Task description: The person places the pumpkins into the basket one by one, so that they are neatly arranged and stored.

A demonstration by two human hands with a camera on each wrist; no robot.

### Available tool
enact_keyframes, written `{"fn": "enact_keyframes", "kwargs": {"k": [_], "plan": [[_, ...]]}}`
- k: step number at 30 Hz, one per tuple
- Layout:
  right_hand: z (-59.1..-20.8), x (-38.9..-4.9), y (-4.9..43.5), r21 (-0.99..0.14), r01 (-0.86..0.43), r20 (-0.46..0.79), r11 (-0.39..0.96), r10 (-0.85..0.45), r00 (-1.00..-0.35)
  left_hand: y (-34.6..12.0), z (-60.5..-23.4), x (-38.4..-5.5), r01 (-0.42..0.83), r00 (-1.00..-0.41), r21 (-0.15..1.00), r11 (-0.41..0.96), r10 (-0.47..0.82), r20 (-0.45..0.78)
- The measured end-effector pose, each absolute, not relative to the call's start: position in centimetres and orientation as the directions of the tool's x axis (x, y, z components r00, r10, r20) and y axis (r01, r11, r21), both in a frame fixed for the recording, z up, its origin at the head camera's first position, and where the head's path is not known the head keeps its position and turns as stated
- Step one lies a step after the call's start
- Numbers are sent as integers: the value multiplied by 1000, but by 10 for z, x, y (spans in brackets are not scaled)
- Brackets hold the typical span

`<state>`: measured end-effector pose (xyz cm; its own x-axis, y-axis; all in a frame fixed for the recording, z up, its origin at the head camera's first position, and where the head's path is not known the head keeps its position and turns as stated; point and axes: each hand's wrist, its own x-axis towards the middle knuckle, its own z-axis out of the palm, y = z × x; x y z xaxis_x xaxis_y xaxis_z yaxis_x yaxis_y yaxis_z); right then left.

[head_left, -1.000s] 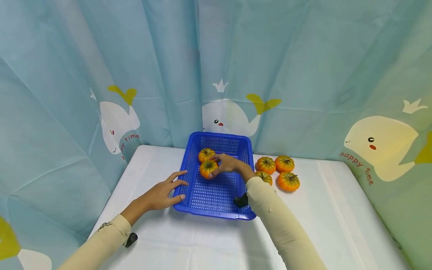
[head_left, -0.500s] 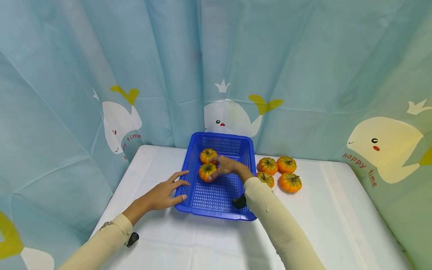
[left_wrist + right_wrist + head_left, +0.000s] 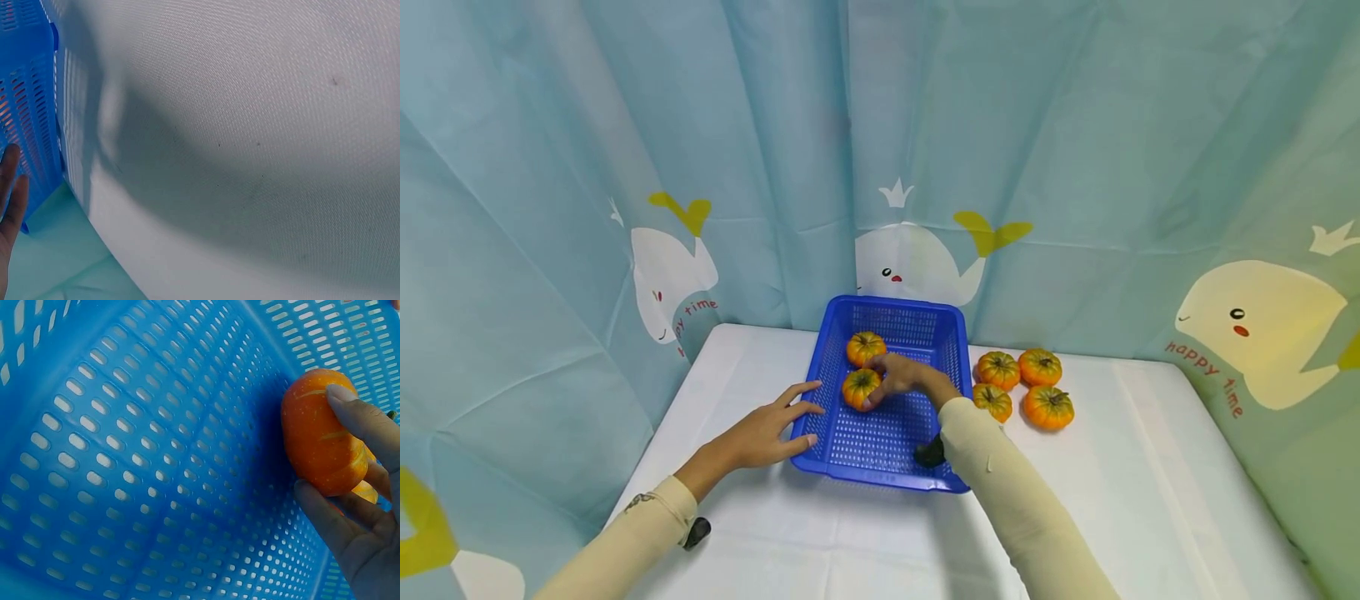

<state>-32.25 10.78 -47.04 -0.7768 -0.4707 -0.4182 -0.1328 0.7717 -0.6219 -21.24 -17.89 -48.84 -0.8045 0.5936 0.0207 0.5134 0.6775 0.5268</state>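
Front mini pumpkin [image 3: 859, 389] is sitting in the blue perforated basket [image 3: 880, 480], the right hand [image 3: 900, 375] pinching it. A second mini pumpkin [image 3: 865, 347] is lying just beyond that hand. The left hand [image 3: 765, 431] is holding nothing, fingers spread by the basket's side. I'd be going easy, avoiding knocks.

You've got a pale blue curtain [image 3: 760, 125] along the far side, wrapping round left and right, printed with white whales [image 3: 1288, 325] with mustardy tails, plus red "happy time" lettering [image 3: 1192, 358] by the left and right ones. Your white tabletop [image 3: 1150, 467] has some tiny dark specks [image 3: 334, 81] btw.
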Motion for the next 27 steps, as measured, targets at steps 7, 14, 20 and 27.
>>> {"fn": "enact_keyframes", "kwargs": {"k": [7,14,20,27], "plan": [[-473,-322,103,-616,-146,-415,774,-477,-775,-181,-488,-210,503,-809,526,686,588,7],[-472,-323,104,-621,-157,-420,768,-495,-761,-181,-490,-211,515,-807,506,692,590,15],[-471,-324,108,-610,-154,-423,777,-483,-767,-177,-492,-215,526,-801,509,681,597,30],[-472,-324,106,-591,-173,-419,788,-483,-769,-179,-492,-215,518,-804,508,688,594,15]]}}
